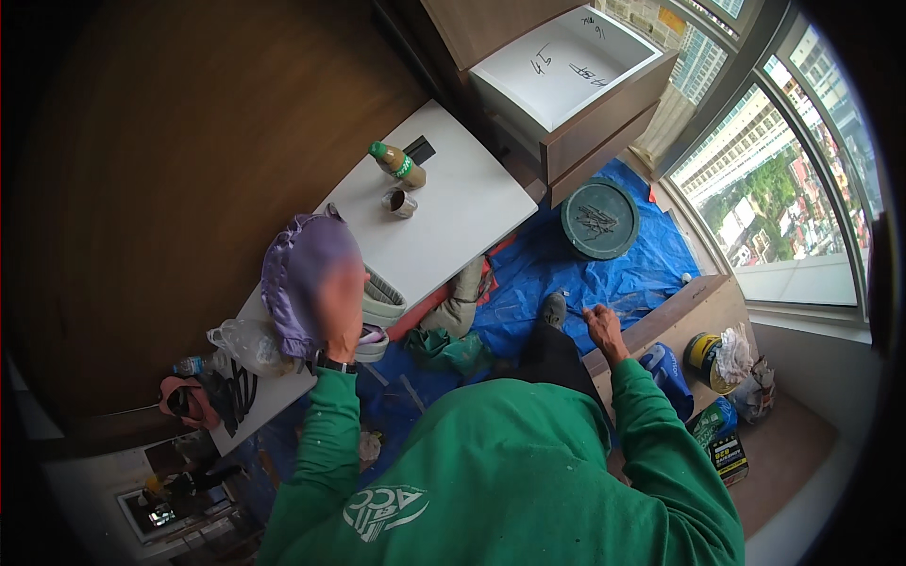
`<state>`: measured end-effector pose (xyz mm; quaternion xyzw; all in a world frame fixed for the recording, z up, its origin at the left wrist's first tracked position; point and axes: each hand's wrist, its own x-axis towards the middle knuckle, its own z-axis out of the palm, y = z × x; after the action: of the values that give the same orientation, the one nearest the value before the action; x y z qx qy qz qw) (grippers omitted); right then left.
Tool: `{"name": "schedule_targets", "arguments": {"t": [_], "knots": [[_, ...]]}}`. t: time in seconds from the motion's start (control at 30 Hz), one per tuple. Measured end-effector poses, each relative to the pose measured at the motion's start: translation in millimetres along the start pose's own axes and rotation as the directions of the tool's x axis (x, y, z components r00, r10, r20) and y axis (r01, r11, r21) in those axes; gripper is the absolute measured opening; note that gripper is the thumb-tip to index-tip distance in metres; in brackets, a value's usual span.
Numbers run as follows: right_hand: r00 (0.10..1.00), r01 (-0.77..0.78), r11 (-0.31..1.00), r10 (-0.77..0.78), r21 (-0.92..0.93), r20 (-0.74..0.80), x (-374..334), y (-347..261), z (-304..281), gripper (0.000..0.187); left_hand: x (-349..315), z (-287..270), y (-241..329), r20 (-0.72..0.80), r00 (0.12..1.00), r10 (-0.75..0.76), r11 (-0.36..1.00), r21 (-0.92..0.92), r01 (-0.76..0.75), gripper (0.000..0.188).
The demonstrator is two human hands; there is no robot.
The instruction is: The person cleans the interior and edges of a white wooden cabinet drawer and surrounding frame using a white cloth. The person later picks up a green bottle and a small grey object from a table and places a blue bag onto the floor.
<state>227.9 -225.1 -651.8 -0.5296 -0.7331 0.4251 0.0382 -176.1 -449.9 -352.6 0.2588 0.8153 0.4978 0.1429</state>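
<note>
My left hand (340, 304) reaches to a purple fabric bag (283, 274) on the white table (477, 198); its fingers are lost in a blur over the bag. Right beside that hand stand pale green-grey oval containers (382, 300), partly covered by it. My right hand (604, 330) is closed, fingers curled with the thumb near the index finger, over the edge of a wooden board (651, 325). Whatever it may hold is too small to make out. Farther along the table are a green-capped bottle (404, 168) of brown liquid and a glass (400, 203) with something dark inside.
A dark green bucket (600, 219) with thin metal pieces on top stands on blue plastic sheeting (528, 264). Beyond it juts an open white drawer (566, 66). Cans, including a yellow-and-black one (703, 358), stand at right. A clear plastic bag (250, 347) lies at left.
</note>
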Motion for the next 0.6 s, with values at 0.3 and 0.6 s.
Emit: {"name": "schedule_targets", "arguments": {"t": [0.3, 0.6], "knots": [[0.856, 0.434, 0.899, -0.395, 0.051, -0.333, 155.5, -235.1, -141.3, 0.086, 317.0, 45.0, 364.9, -0.156, 0.689, 0.707, 0.706, 0.207, -0.677, 0.116], [0.756, 0.465, 0.87, -0.487, -0.163, -0.439, 212.3, -244.4, -135.9, 0.091, 396.4, 144.4, 427.7, -0.353, 0.723, 0.594, 0.804, 0.297, -0.516, 0.12]]}}
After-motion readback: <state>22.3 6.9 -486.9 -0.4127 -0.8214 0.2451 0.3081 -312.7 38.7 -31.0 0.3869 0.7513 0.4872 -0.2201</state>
